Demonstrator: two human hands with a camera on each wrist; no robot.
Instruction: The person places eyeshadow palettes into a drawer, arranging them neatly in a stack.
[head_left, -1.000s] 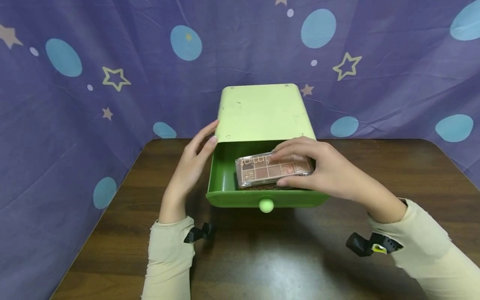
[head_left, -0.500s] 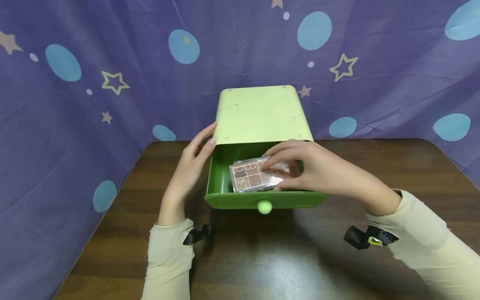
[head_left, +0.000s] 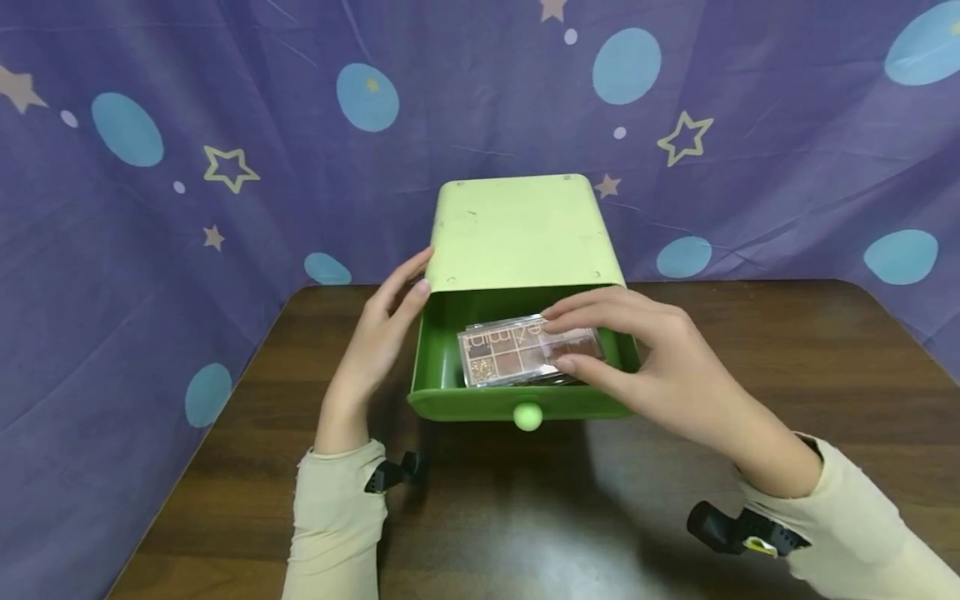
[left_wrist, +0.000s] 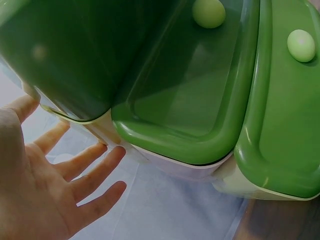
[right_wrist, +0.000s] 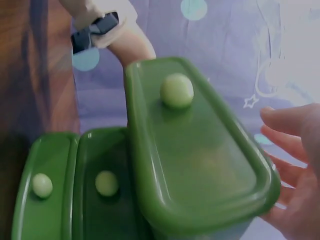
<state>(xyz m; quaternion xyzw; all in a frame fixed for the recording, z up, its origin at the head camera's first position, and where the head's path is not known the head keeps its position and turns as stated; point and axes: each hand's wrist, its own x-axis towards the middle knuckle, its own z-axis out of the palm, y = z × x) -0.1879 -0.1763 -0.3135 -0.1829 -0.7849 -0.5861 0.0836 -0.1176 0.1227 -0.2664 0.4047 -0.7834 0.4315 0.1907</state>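
Note:
An eyeshadow palette (head_left: pixel 498 354) with a clear lid lies in the pulled-out top drawer (head_left: pixel 450 405) of a light green drawer cabinet (head_left: pixel 525 233). Another clear-edged case shows at the palette's rim, mostly hidden under it. My right hand (head_left: pixel 667 358) hovers over the palette's right end, thumb and fingers apart, holding nothing. Fingers of my left hand (head_left: pixel 375 337) rest against the cabinet's left side. In the left wrist view that left hand (left_wrist: pixel 55 185) has its fingers spread by the cabinet wall. The right wrist view has my right hand (right_wrist: pixel 295 180) beside the drawer front.
Two lower drawers, a middle one (left_wrist: pixel 185 100) and a bottom one (left_wrist: pixel 280 125), are closed below. A round green knob (head_left: pixel 528 416) sticks out of the top drawer's front. Brown wooden table (head_left: pixel 487 517) below; purple patterned curtain (head_left: pixel 480 100) behind.
The palette went left and down onto the drawer's contents in my right hand. My right fingers then let go and drew back to the right. The left hand stayed at the cabinet.

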